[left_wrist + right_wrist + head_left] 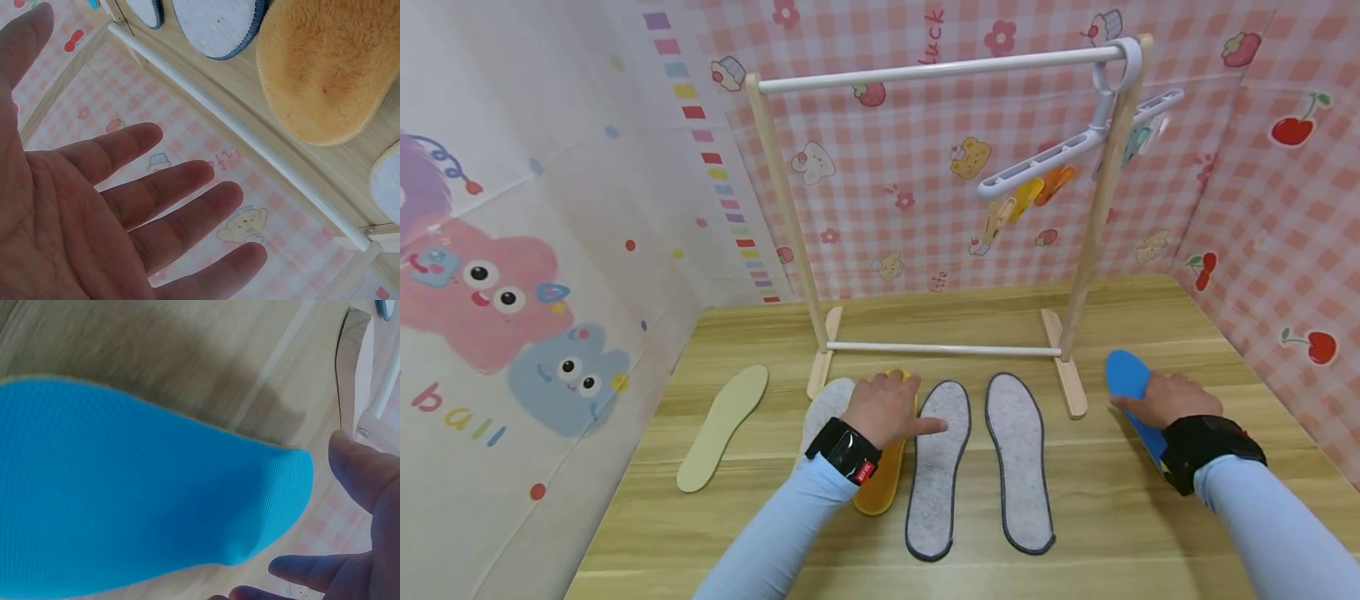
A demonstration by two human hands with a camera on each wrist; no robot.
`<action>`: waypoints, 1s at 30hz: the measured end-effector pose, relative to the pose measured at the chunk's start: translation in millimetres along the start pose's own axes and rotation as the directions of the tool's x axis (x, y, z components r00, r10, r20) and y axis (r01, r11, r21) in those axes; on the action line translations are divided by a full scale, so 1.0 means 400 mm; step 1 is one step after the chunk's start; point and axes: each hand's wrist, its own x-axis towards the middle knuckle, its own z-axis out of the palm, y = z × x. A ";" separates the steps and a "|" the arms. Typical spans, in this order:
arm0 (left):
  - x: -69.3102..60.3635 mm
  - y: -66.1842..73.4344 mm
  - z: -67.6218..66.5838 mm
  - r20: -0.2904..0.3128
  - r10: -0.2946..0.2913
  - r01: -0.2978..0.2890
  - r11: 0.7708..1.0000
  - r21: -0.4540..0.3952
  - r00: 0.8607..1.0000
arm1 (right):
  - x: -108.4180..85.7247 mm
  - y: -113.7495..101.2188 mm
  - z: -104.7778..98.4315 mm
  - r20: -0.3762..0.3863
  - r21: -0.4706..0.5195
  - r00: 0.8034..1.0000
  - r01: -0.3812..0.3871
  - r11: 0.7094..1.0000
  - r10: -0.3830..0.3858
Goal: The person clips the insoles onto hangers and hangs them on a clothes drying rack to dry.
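In the head view the left hand [883, 410] is over the orange insole [880, 479], thumb stretched toward a grey insole [936, 467]. The left wrist view shows that hand [81, 206] with spread fingers and nothing held; the fluffy orange insole [325, 69] lies beyond. My right hand [1172, 402] is over the blue insole [1126, 375] at the right. In the right wrist view the blue insole [156, 487] is beside the right hand [356, 531], whose thumb and fingers are apart; a gap shows between them and the insole.
A wooden rack [940, 348] stands behind the insoles, with a lilac hanger [1045, 167] and coloured clips [1026, 198] at its right. A pale yellow insole [722, 429] lies left, a light insole [827, 408] beside the orange one, another grey insole [1018, 467] near the centre.
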 end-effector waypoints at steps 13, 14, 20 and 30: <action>-0.006 -0.003 0.006 -0.014 0.005 -0.005 1.000 -0.002 1.000 | 0.019 0.008 0.021 0.033 0.008 0.999 -0.021 1.000 0.021; -0.006 -0.003 0.006 -0.015 0.005 -0.005 1.000 -0.004 1.000 | 0.020 0.009 0.021 0.032 0.007 0.999 -0.020 1.000 0.019; -0.006 -0.006 0.015 -0.025 0.010 -0.010 1.000 -0.004 1.000 | 0.023 0.016 0.017 0.032 0.034 0.999 -0.020 0.999 0.019; -0.008 -0.010 0.022 -0.027 0.009 -0.009 1.000 0.022 1.000 | 0.026 0.021 0.009 0.028 0.074 0.998 -0.055 0.996 0.053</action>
